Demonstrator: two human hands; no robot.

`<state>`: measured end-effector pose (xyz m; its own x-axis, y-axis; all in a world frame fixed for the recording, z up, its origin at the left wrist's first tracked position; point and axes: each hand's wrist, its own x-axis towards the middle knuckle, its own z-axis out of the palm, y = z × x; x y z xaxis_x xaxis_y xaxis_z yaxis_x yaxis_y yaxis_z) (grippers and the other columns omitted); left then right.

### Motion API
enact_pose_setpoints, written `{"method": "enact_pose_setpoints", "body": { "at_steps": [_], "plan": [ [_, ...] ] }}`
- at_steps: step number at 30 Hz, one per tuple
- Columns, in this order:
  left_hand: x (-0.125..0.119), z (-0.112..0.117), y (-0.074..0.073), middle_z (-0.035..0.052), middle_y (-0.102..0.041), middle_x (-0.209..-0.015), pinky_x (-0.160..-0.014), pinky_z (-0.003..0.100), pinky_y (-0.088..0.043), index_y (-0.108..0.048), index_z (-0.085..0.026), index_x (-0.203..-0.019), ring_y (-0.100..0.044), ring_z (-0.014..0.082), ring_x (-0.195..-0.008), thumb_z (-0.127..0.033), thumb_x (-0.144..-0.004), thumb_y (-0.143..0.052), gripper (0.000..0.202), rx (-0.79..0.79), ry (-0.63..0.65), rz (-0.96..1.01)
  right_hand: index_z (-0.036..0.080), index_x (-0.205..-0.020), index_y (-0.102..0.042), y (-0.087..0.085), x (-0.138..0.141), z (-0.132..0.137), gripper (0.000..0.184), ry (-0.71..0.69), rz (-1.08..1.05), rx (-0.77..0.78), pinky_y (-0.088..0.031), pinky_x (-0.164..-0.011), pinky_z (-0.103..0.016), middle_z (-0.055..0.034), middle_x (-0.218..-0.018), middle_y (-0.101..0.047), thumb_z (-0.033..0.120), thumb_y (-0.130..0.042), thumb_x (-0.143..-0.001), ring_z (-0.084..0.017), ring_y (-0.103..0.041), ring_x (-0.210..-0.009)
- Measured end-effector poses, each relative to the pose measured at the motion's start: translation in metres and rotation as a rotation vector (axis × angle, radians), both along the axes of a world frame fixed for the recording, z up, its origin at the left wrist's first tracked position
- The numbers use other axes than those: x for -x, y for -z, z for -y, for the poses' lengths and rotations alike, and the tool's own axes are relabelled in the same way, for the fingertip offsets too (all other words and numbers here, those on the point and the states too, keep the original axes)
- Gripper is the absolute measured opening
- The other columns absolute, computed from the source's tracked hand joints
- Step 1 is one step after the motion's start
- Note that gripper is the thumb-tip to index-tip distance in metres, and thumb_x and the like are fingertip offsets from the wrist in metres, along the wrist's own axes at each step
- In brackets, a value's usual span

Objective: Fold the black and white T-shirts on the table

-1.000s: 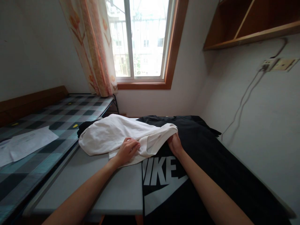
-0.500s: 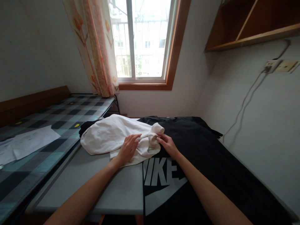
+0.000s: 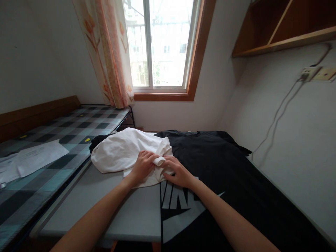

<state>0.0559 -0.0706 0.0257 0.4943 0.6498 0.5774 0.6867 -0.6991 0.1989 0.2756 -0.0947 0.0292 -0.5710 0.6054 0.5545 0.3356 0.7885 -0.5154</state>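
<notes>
- The white garment (image 3: 123, 150) lies bunched on the bench's far left, at about 11 o'clock from the person. Its right edge overlaps the black T-shirt (image 3: 225, 168).
- The left hand (image 3: 143, 164) sits on that edge with its fingers curled over a small rolled fold, pinning the loose cloth down.
- The right hand (image 3: 178, 173) meets it from 1 o'clock, fingertips closed on the same fold. With 2 hands gripping together, the roll cannot spring open.
- The black T-shirt is spread flat, print upward, across the right half, so the white cloth rests partly on it.
- The grey bench (image 3: 105, 206) shows bare at 7 o'clock.
- A checked bed (image 3: 65, 133) carrying a paper sheet (image 3: 34, 157) stands at 9 o'clock, and the window (image 3: 160, 45) is at 12.
</notes>
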Motion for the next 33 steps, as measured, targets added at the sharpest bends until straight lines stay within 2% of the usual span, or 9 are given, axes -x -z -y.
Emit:
{"method": "enact_pose_setpoints", "body": {
  "at_steps": [4, 9, 11, 15, 17, 19, 25, 29, 33],
  "plan": [
    [0.009, -0.005, -0.001, 0.003, -0.063, -0.08, -0.081, 0.035, -0.042, -0.058, -0.02, -0.079, -0.058, 0.0208, -0.082, -0.019, -0.083, -0.052, 0.007, -0.035, -0.172, 0.197, 0.024, -0.121, -0.048, 0.012, -0.004, -0.008, 0.055, 0.177, -0.057, 0.016, -0.039, -0.103, -0.045, -0.011, -0.127, -0.046, 0.025, -0.071, -0.072, -0.026, -0.044, -0.122],
    [0.023, -0.013, -0.011, -0.0024, -0.053, -0.068, -0.062, 0.025, -0.041, -0.05, -0.021, -0.076, -0.052, 0.0152, -0.066, -0.033, -0.085, -0.052, 0.016, 0.013, -0.326, 0.711, 0.021, -0.125, -0.045, 0.027, -0.008, -0.02, 0.068, 0.337, -0.084, 0.143, -0.045, -0.093, -0.045, -0.0117, -0.121, -0.046, 0.026, -0.077, -0.065, -0.026, -0.052, -0.11],
    [0.03, -0.016, -0.017, -0.003, -0.052, -0.069, -0.062, 0.024, -0.042, -0.049, -0.021, -0.077, -0.052, 0.0136, -0.066, -0.036, -0.084, -0.054, 0.018, 0.026, -0.342, 0.872, 0.02, -0.117, -0.052, 0.028, -0.009, -0.023, 0.055, 0.344, -0.089, 0.193, -0.047, -0.088, -0.042, -0.0098, -0.114, -0.052, 0.024, -0.074, -0.067, -0.023, -0.056, -0.101],
    [0.038, -0.021, -0.022, -0.0012, -0.055, -0.077, -0.07, 0.024, -0.045, -0.052, -0.02, -0.08, -0.054, 0.0138, -0.075, -0.031, -0.08, -0.056, 0.011, 0.013, -0.368, 0.987, 0.019, -0.082, -0.062, 0.023, -0.01, -0.023, 0.006, 0.254, -0.019, 0.199, -0.046, -0.08, -0.035, -0.004, -0.086, -0.062, 0.015, -0.06, -0.077, -0.019, -0.057, -0.084],
    [0.038, -0.019, -0.022, 0.0018, -0.058, -0.088, -0.075, 0.026, -0.046, -0.057, -0.02, -0.086, -0.056, 0.0157, -0.086, -0.026, -0.082, -0.05, 0.01, -0.038, -0.37, 0.976, 0.019, -0.077, -0.061, 0.02, -0.009, -0.021, 0.009, 0.211, -0.021, 0.2, -0.045, -0.076, -0.032, -0.003, -0.082, -0.062, 0.011, -0.057, -0.077, -0.017, -0.056, -0.079],
    [0.035, -0.016, -0.021, 0.0046, -0.06, -0.101, -0.08, 0.028, -0.046, -0.06, -0.02, -0.097, -0.057, 0.0173, -0.095, -0.024, -0.085, -0.043, 0.021, -0.061, -0.314, 0.935, 0.019, -0.077, -0.061, 0.017, -0.009, -0.02, 0.013, 0.193, -0.037, 0.208, -0.045, -0.073, -0.03, -0.0023, -0.081, -0.062, 0.007, -0.055, -0.075, -0.016, -0.056, -0.077],
    [0.026, -0.004, -0.023, 0.0059, -0.063, -0.104, -0.083, 0.032, -0.048, -0.058, -0.02, -0.114, -0.062, 0.0172, -0.089, -0.032, -0.094, -0.04, 0.029, 0.066, -0.081, 0.607, 0.018, -0.075, -0.06, 0.017, -0.011, -0.019, 0.015, 0.182, -0.026, 0.203, -0.044, -0.073, -0.029, -0.0022, -0.08, -0.062, 0.005, -0.054, -0.073, -0.016, -0.056, -0.077],
    [0.024, -0.001, -0.021, 0.0055, -0.066, -0.107, -0.087, 0.035, -0.046, -0.06, -0.024, -0.114, -0.063, 0.0215, -0.096, -0.044, -0.088, -0.054, 0.034, 0.114, -0.103, 0.204, 0.018, -0.078, -0.062, 0.017, -0.012, -0.02, 0.014, 0.184, -0.008, 0.2, -0.044, -0.074, -0.029, -0.0023, -0.08, -0.063, 0.006, -0.055, -0.075, -0.016, -0.057, -0.077],
    [0.023, -0.004, -0.015, 0.0062, -0.07, -0.105, -0.087, 0.037, -0.045, -0.063, -0.024, -0.113, -0.065, 0.0241, -0.094, -0.053, -0.078, -0.065, 0.046, 0.121, -0.162, 0.078, 0.018, -0.08, -0.062, 0.016, -0.012, -0.019, 0.014, 0.199, 0.006, 0.195, -0.045, -0.074, -0.03, -0.0028, -0.082, -0.064, 0.007, -0.055, -0.075, -0.016, -0.057, -0.077]
  ]
}}
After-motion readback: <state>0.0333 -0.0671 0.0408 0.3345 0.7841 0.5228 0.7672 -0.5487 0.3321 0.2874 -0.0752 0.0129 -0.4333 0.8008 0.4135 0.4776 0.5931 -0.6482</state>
